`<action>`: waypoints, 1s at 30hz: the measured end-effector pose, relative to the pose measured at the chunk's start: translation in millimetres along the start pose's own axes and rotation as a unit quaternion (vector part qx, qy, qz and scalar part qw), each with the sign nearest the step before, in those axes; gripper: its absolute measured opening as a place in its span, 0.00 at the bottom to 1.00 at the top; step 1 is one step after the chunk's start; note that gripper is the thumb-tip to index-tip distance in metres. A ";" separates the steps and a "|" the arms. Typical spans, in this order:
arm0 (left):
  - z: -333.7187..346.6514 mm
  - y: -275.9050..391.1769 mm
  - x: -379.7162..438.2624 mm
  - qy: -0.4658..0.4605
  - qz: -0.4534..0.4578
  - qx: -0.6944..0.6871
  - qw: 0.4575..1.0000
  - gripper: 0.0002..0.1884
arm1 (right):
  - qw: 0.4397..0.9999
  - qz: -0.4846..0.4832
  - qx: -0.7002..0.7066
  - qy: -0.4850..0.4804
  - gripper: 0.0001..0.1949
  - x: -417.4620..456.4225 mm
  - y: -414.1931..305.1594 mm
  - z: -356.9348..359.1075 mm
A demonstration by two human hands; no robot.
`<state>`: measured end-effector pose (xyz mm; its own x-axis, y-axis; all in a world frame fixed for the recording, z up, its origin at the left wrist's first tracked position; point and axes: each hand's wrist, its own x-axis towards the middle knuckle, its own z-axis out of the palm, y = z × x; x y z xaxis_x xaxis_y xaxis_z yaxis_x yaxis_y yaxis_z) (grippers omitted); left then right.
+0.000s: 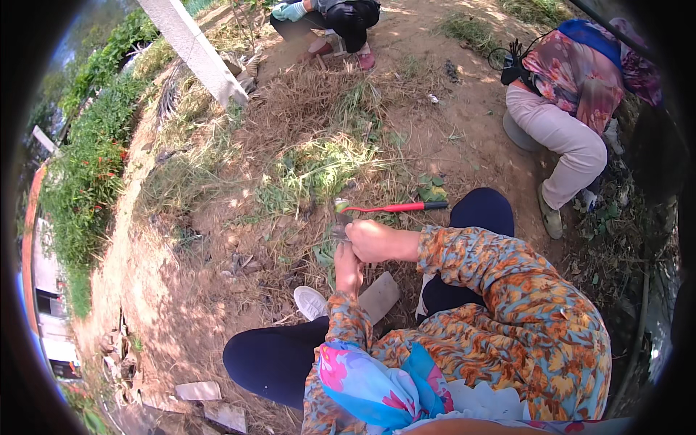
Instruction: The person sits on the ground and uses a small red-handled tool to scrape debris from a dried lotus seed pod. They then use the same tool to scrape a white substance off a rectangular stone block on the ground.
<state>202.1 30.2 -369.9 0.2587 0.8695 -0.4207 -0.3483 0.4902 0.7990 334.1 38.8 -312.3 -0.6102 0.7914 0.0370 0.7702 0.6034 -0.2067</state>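
My left hand [348,267] and my right hand [371,240] meet in front of my knees. Their fingers are closed together on a thin grey piece [340,229] that juts out past the fingertips; its kind is unclear and the grip hides part of it. Just beyond my right hand, a hand tool with a red shaft and black end [405,207] lies on the soil. A small pale green and white thing [341,204] touches the far end of its curved red neck. Below my hands, a flat grey slab [379,298] rests between my feet.
Cut grass [326,168] and dry straw [293,103] lie ahead. One person wearing gloves [326,22] crouches at the top; another person [565,109] sits bent over at the right. A pale post [193,49] slants down at upper left. Broken tiles [198,390] lie at lower left.
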 end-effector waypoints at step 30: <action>-28.5 18.7 -25.7 -0.040 -0.008 -0.073 0.996 0.04 | 0.945 0.151 0.275 0.094 0.14 -4.2 -0.2 -8.5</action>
<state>163.3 18.7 -356.4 0.3343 0.8566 -0.3929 -0.4696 0.5129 0.7186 338.1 36.2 -304.1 -0.2949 0.9538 0.0572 0.6596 0.2465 -0.7101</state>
